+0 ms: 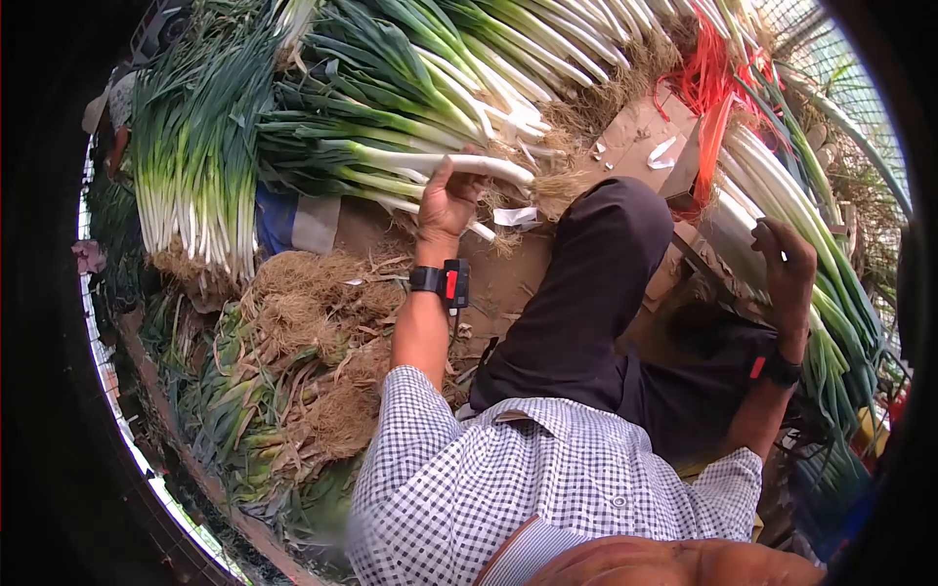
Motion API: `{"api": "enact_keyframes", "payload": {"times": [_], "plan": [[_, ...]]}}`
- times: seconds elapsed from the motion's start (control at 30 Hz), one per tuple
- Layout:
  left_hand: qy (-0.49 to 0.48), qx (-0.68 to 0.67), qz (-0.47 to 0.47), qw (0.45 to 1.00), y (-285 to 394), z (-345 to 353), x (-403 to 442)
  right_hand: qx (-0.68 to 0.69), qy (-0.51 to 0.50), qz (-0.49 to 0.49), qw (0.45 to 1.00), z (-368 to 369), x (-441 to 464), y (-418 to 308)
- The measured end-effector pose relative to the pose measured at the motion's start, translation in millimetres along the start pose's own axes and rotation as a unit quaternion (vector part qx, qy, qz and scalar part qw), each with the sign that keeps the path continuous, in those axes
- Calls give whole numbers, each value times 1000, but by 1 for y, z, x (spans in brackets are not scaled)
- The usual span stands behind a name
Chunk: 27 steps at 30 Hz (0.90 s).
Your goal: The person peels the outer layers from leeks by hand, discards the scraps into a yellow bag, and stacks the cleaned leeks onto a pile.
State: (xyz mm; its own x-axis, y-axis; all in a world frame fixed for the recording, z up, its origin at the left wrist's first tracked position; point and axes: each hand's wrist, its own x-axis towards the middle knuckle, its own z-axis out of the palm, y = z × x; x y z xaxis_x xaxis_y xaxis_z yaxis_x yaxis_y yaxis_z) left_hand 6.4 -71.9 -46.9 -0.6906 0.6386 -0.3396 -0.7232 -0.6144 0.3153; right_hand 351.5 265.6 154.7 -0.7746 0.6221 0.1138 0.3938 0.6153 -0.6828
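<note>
Currently, head view, clock read from its centre: left hand (450,202) at 12, closed round a leek (503,169), thumb on the near side of the white stalk, fingers largely hidden behind. Leek lies roughly level, green end toward 9, root tuft toward 3, close to the raised knee (625,210). It sits along the lower edge of a big pile (391,98) of leeks filling 11 to 1.

Right hand (789,259) at 3, fingers loosely curled, over the right bundle (796,200); cannot tell whether it has hold of a stalk. That bundle runs from 2 to 4, whites at the upper end, greens at the lower.

Red ribbon (705,161) at 2, a tangled mass above with one strip hanging. Cardboard (630,132) between ribbon and pile, white scraps on it. Left bundle (195,166) at 10, green tops up, roots down. Heap of roots (303,303) between 8 and 9, leafy trimmings (230,391) beside it. Checked shirt (557,479) at 6. Black bands on both wrists.
</note>
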Motion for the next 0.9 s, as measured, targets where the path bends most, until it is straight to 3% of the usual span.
{"api": "enact_keyframes", "payload": {"times": [0.1, 0.13, 0.2, 0.27, 0.3, 0.37, 0.47, 0.5, 0.53, 0.57, 0.6, 0.67, 0.73, 0.77, 0.8, 0.83, 0.87, 0.9], "plan": [[-83, 2, -4, 997, -41, 73, -13, 46, -4, -92, 995, 18, 11, -40], [-109, 4, -2, 994, -55, 86, -12, 49, -52, -110, 991, 23, 13, -56], [-99, 4, 11, 995, -83, 122, -23, 104, -91, -65, 988, 36, 7, -90], [-67, -14, -12, 998, -103, 148, -35, 326, -104, -68, 937, 58, 11, -96], [-64, -6, -8, 998, -111, 161, -43, 428, -61, -82, 898, 70, 12, -106], [-53, 8, -4, 999, -121, 180, -63, 398, -57, -86, 912, 71, 23, -106], [-117, 154, -87, 977, -103, 170, -75, 348, 0, -151, 925, 70, 31, -132], [-99, 283, 15, 954, -106, 151, -69, 362, 10, -163, 918, 68, 35, -138], [-86, 462, 188, 862, -100, 138, -73, 377, 20, -174, 910, 66, 39, -142], [-62, 600, 381, 701, -82, 139, -84, 369, 41, -211, 904, 62, 46, -146], [-18, 659, 508, 554, -63, 122, -77, 323, 55, -224, 918, 53, 50, -163], [29, 745, 592, 308, -11, 111, -74, 234, 96, -249, 935, 15, 55, -212], [37, 730, 613, 299, 21, 113, -56, -20, 130, -382, 915, -18, 67, -223], [-21, 747, 487, 452, 27, 118, -55, 150, 109, -310, 932, -26, 60, -256], [-80, 735, 341, 580, 32, 124, -53, 329, 109, -241, 907, -33, 54, -289], [-85, 693, 257, 668, 32, 105, -31, 310, 122, -245, 910, -46, 59, -302], [-111, 742, 262, 607, 34, 116, -32, 292, 134, -247, 914, -58, 63, -311], [-134, 717, 233, 643, 39, 129, -28, 298, 153, -267, 904, -69, 67, -319]]}}
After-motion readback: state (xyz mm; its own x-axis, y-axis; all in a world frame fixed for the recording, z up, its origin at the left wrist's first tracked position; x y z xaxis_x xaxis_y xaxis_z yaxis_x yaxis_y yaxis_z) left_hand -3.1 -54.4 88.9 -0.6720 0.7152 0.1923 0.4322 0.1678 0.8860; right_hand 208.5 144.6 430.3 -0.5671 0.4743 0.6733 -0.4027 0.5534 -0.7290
